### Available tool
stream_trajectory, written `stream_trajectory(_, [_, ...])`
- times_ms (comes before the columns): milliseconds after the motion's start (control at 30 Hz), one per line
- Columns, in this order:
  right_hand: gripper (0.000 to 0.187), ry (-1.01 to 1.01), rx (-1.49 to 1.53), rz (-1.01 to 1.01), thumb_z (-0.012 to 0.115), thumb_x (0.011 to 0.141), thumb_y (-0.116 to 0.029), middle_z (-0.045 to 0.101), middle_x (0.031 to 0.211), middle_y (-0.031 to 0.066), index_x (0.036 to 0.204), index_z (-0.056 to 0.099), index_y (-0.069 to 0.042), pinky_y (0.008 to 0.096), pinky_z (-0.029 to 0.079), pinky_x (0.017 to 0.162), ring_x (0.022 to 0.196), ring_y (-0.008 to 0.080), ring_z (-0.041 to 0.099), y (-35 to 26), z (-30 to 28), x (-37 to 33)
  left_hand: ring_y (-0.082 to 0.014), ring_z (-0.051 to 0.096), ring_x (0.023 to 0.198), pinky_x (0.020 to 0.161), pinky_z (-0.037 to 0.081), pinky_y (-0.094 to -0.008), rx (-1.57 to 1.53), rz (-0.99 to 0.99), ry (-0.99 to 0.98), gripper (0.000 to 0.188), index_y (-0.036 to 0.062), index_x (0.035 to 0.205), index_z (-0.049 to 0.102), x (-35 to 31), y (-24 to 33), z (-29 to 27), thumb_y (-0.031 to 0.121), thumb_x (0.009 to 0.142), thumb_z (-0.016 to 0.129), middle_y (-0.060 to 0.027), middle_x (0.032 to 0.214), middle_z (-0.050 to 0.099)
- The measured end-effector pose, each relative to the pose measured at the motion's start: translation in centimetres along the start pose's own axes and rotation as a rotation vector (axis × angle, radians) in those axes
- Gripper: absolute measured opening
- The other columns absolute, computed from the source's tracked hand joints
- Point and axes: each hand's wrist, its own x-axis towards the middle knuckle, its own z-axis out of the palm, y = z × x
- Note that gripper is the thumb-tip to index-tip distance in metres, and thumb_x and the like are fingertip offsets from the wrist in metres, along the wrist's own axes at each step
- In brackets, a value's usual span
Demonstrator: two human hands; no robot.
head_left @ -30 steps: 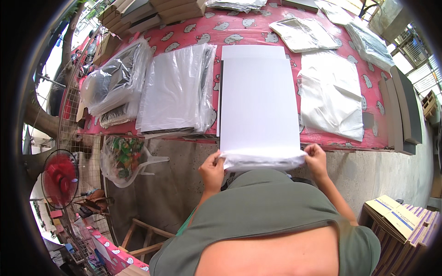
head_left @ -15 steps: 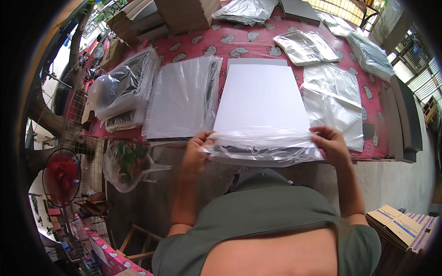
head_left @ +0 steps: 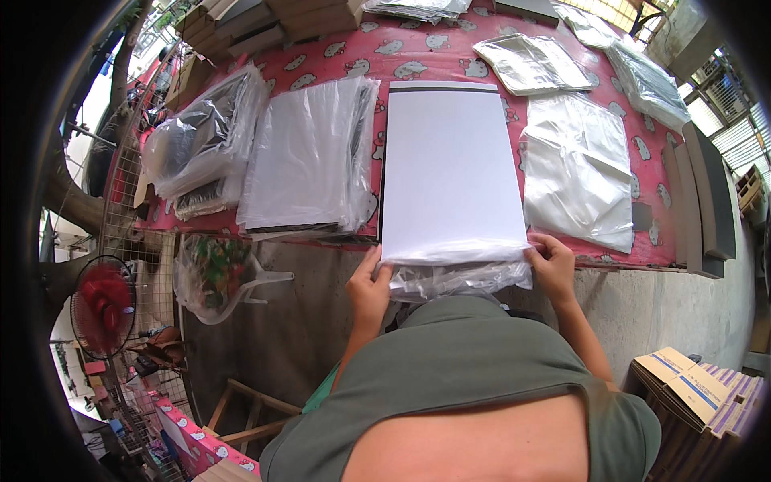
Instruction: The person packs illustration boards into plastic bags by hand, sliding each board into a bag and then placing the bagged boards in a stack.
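Observation:
A white board or sheet lies lengthwise in front of me, its near end inside a bunched clear plastic bag. Dark edging shows along its far and left sides. My left hand pinches the bag at the near left corner, thumb and fingers closed. At the near right corner my right hand grips the plastic the same way. The gathered bag hangs past the table edge, close to my body.
Left of the board lie plastic-wrapped sheets and a bulkier wrapped pile. Flat clear bags lie to the right, beyond them dark boards. A pink patterned cloth covers the table. A red fan stands at left.
Both hands have come closer to my body with the bag's bunched edge, and the left hand has shifted right. More of the dark edging now shows around the white board.

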Motion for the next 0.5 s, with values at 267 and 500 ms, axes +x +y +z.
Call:
stream_trajectory(267, [0.025,-0.303,0.857,-0.113,0.068,0.072,-0.009,0.061,0.078,0.0067,0.091,0.06,0.004,0.0218,0.044,0.063,0.07,0.0102,0.057,-8.0,-7.1,-1.5,-0.019,0.061,0.077,0.068,0.049,-0.0275,-0.985,0.061,-0.373,0.021,0.0019,0.097,0.049,-1.5,11.6,-5.9,-0.004,0.077,0.053,-0.0197,0.092,0.06])
stream_trajectory(500, [0.031,-0.035,0.383,-0.716,0.055,0.084,-0.031,0.056,0.065,0.0033,0.075,0.059,-0.002,0.0211,0.037,0.044,0.052,0.0085,0.048,-23.2,-7.7,11.7,-0.0248,0.059,0.078,0.069,0.051,-0.0376,-1.413,0.236,-1.069,0.028,0.005,0.114,0.048,16.6,23.1,-4.4,0.014,0.087,0.043,-0.0129,0.101,0.056])
